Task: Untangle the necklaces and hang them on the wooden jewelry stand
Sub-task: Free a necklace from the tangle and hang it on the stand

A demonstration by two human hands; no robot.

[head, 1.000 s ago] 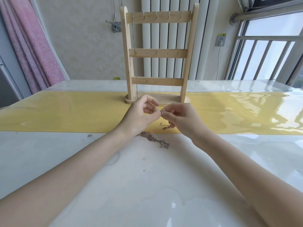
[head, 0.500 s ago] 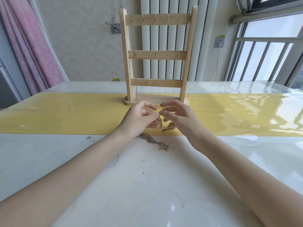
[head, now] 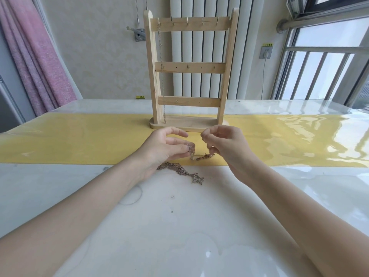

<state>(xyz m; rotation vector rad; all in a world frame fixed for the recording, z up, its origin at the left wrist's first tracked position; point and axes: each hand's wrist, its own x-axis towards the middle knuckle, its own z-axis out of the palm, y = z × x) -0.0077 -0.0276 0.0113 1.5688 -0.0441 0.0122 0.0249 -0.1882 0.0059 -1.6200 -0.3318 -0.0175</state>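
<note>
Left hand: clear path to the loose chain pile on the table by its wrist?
Probably yes. The chain pile lies uncovered just beside the left hand, but that hand is pinching another necklace.

Wooden jewelry stand (head: 190, 76) upright on the runner (head: 79, 140), which crosses the table (head: 179, 226) left to right; stand sits at centre, toward the far side. One chain (head: 162, 76) hangs from the leftmost hook of the top bar, just inside the left post, reaching down near the base. Left hand (head: 165, 148) and right hand (head: 221, 144) sit side by side just in front of the base, slightly apart, a necklace (head: 201, 156) strung between them over the runner's near edge. Tangled necklaces (head: 179, 171) lie on the table nearer the person, below the hands (partly behind the left wrist). Behind the table: curtain (head: 34, 62) left, radiator (head: 205, 47) behind the stand, window (head: 327, 62) right.
</note>
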